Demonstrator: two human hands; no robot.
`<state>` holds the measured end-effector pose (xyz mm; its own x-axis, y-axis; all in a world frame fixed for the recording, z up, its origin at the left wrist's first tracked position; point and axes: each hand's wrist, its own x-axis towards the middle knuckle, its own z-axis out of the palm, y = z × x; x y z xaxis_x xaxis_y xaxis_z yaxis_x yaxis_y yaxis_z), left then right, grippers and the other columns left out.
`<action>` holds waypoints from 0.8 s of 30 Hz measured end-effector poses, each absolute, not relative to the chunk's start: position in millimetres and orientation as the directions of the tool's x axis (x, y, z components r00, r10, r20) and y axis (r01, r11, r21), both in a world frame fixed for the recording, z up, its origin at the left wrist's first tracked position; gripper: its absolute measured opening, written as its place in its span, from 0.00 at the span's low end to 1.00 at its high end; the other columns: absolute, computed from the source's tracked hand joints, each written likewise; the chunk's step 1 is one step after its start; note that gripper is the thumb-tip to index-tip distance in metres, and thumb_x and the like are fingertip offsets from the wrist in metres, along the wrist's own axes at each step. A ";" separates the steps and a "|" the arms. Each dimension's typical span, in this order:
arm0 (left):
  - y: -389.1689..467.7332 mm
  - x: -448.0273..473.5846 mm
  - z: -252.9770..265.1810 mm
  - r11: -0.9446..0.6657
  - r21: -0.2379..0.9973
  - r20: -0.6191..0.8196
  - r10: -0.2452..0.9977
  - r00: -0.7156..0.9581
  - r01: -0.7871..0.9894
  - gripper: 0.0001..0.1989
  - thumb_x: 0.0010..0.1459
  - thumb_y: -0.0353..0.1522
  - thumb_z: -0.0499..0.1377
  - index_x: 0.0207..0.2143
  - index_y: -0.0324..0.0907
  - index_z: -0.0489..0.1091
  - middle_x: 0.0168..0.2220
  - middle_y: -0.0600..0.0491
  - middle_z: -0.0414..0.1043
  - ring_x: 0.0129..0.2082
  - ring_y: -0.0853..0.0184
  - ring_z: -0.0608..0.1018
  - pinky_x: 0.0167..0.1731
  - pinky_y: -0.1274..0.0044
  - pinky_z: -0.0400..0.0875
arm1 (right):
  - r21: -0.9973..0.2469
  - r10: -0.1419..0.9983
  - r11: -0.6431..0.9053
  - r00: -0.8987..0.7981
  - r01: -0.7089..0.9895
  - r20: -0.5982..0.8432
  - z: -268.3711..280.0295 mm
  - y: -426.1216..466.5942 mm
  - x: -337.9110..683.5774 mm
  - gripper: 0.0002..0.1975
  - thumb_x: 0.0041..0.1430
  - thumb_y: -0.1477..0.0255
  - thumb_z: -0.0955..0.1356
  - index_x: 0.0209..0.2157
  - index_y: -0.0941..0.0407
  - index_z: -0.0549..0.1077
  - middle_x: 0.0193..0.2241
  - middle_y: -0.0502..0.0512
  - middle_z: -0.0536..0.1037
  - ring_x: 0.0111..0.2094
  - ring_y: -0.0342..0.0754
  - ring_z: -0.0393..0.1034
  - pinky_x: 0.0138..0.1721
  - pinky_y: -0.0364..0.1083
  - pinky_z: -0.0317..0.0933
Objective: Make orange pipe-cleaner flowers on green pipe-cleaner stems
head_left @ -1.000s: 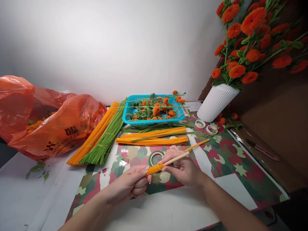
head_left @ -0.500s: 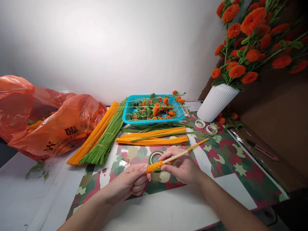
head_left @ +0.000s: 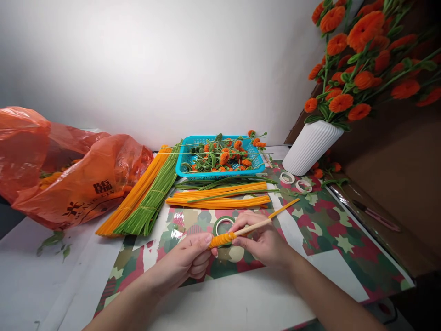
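An orange pipe cleaner (head_left: 222, 240) is wound in a tight coil round the end of a thin wooden stick (head_left: 253, 227). My left hand (head_left: 193, 257) is closed, with thumb and fingers pinching the coil's left end. The stick lies between the thumb and fingers of my right hand (head_left: 265, 243), which is closed next to the coil's right end. A straight orange length sticks out up and to the right beyond that hand. Just behind the coil, a roll of tape (head_left: 224, 225) lies on the patterned mat (head_left: 237, 254), partly hidden.
Behind my hands lie loose orange pipe cleaners (head_left: 220, 201) and a blue basket (head_left: 220, 175) of small orange flowers. Bundled green pipe cleaners (head_left: 148, 202) and a red plastic bag (head_left: 79, 184) are leftward. A white vase (head_left: 312, 148) and tape rolls (head_left: 287, 178) stand right.
The whole view has shifted very slightly. Both hands keep the same hold on the coil and the stick, with no clear movement between them.
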<state>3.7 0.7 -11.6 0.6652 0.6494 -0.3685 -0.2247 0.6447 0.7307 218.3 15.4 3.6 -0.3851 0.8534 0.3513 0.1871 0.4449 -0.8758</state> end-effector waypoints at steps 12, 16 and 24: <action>1.0 3.7 -10.3 0.628 0.751 -0.364 0.650 0.668 -0.202 0.19 0.58 0.46 0.58 0.28 0.38 0.66 0.13 0.67 0.42 0.14 0.78 0.43 0.14 0.82 0.39 | -0.830 0.827 0.512 -0.388 0.222 0.406 2.2 14.1 216.5 0.04 0.59 0.69 0.68 0.31 0.55 0.73 0.27 0.52 0.76 0.31 0.46 0.67 0.34 0.46 0.59; 2.0 4.9 -7.0 0.590 0.782 -0.349 0.681 0.644 -0.199 0.20 0.57 0.47 0.58 0.28 0.38 0.66 0.14 0.67 0.42 0.14 0.78 0.43 0.14 0.82 0.38 | -0.833 0.841 0.488 -0.396 0.262 0.368 2.7 16.6 219.0 0.06 0.58 0.66 0.69 0.33 0.54 0.75 0.28 0.52 0.77 0.32 0.47 0.68 0.35 0.46 0.60; 4.1 -7.2 0.5 0.395 0.918 -0.325 0.721 0.611 0.022 0.21 0.59 0.49 0.54 0.25 0.41 0.61 0.18 0.63 0.47 0.17 0.75 0.48 0.17 0.80 0.42 | -0.858 0.793 0.445 -0.558 0.255 0.246 14.8 25.3 236.4 0.13 0.61 0.63 0.67 0.28 0.55 0.77 0.20 0.49 0.75 0.24 0.43 0.64 0.32 0.45 0.56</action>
<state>-7.2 4.1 0.5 0.6114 0.7215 -0.3251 0.0225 0.3949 0.9185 236.4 25.3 14.8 -0.5582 0.7925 0.2456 0.2546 0.4454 -0.8584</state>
